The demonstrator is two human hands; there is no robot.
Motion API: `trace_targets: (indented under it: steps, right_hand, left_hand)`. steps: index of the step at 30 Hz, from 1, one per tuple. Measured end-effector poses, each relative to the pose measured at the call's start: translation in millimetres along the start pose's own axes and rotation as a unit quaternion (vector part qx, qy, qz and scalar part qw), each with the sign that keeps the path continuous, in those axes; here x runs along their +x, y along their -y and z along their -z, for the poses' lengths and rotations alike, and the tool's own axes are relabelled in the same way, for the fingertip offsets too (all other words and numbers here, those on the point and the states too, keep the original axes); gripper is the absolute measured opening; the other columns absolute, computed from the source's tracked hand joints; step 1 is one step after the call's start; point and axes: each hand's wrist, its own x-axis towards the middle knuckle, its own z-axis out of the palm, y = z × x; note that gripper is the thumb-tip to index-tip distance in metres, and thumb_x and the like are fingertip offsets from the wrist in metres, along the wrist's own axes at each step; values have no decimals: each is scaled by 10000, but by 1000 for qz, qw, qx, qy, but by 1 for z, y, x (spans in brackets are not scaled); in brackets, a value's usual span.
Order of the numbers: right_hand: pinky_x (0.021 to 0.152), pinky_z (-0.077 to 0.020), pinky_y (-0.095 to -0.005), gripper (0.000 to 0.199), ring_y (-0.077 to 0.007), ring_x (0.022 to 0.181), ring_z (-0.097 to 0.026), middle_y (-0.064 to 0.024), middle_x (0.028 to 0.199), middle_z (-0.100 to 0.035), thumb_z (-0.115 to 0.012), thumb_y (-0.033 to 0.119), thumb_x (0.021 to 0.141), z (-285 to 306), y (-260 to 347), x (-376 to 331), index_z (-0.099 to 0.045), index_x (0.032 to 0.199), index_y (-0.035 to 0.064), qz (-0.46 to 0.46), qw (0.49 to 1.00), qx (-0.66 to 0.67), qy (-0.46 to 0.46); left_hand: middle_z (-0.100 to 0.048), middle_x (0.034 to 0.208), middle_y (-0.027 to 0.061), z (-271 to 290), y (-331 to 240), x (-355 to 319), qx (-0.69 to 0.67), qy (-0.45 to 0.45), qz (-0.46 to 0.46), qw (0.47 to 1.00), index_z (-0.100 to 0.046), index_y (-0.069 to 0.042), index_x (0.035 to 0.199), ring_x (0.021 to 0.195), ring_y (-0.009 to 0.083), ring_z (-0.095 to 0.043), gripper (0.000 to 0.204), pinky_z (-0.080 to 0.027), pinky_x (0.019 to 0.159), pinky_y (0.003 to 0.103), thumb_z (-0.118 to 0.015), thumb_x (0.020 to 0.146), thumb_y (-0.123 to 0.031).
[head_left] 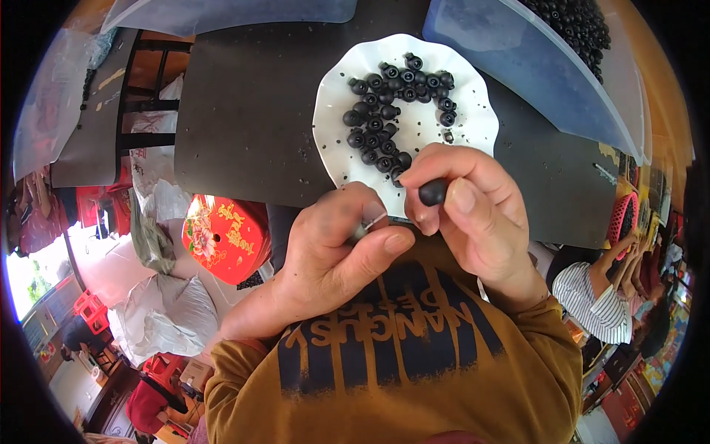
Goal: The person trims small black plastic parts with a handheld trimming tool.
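Note:
My right hand (481, 222) pinches a small black rubbery ball-shaped part (433, 192) between thumb and fingers, just past the near rim of a white plate. Left of it, my left hand (344, 237) is closed around a thin tool with a pale, narrow tip (376, 220). Most of that tool is hidden in the fingers, so its kind is unclear. Tip and ball are apart. On the scalloped white plate (331, 140) lie many similar black ball parts (373, 111) with short necks and ring-like openings, among dark crumbs.
The plate stands on a dark table (244, 111). A translucent bin (518, 66) at the far right holds a heap of black parts (573, 37); another translucent bin (244, 11) is at the far left. A red patterned stool (225, 237) and white sacks (163, 314) are at left; people sit further off.

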Motion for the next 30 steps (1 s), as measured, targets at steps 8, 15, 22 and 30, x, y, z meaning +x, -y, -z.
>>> trace_targets:
  steps: [8, 15, 22, 30]
  right_hand:
    - [770, -421, -222, 292, -97, 873, -518, -62, 968, -549, -429, 212, 928, -10, -6, -5, -531, 1081, -15, 46, 997, -67, 10]
    - [746, -410, -248, 253, -155, 847, -542, -95, 917, -571, -439, 161, 913, -7, -11, -4, -553, 1047, -22, 78, 981, -179, 19]
    - [731, -408, -243, 376, -130, 799, -520, -76, 869, -556, -420, 304, 925, -13, -13, -2, -560, 1032, -28, 81, 974, -210, -10]
    - [678, -395, -237, 372, -122, 740, -500, -69, 825, -542, -431, 305, 920, -13, -18, 1, -570, 1023, -24, 111, 973, -202, -6]
  left_hand:
    - [-532, 677, 72, -7, -10, 5, 37, -16, -26, 999, -537, -12, 769, 564, 186, -514, 262, -403, 507, 274, -649, 790, -248]
    - [-511, 661, 86, -8, -3, 4, 121, -36, -58, 990, -545, -9, 780, 553, 235, -506, 347, -396, 488, 305, -661, 759, -335]
    - [-535, 686, 86, -6, 1, 2, 123, -47, -57, 990, -548, -10, 781, 567, 237, -518, 393, -405, 497, 305, -635, 764, -393]
    - [-541, 700, 79, -6, 3, 2, 168, -47, -84, 981, -532, -21, 794, 582, 248, -537, 390, -422, 499, 313, -621, 767, -399]
